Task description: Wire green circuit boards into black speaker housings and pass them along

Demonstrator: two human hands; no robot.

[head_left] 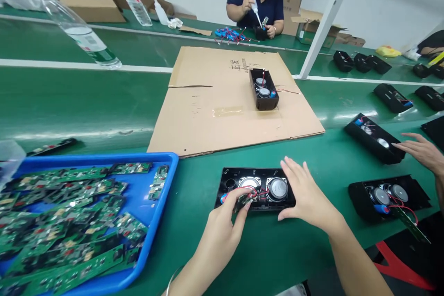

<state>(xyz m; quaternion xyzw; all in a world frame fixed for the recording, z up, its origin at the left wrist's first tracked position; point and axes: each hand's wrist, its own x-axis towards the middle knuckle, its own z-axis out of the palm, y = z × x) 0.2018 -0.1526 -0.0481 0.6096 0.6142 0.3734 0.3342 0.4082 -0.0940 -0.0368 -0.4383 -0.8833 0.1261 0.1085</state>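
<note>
A black speaker housing [256,210] lies open side up on the green table in front of me. Inside it are two round speakers [278,188], red and black wires and a blue part at the left end. My left hand [227,217] pinches a small circuit board [243,200] over the housing's left half; the fingers partly hide it. My right hand [308,194] grips the housing's right end, fingers at the far edge and thumb at the near edge.
A blue tray [161,212] of green circuit boards stands at left. Beyond is a cardboard sheet [208,125] bearing another speaker housing [266,101]. At right, a co-worker's hand [421,150] is beside more housings [374,141]. Across the bench, a person [243,4] holds a white dropper bottle.
</note>
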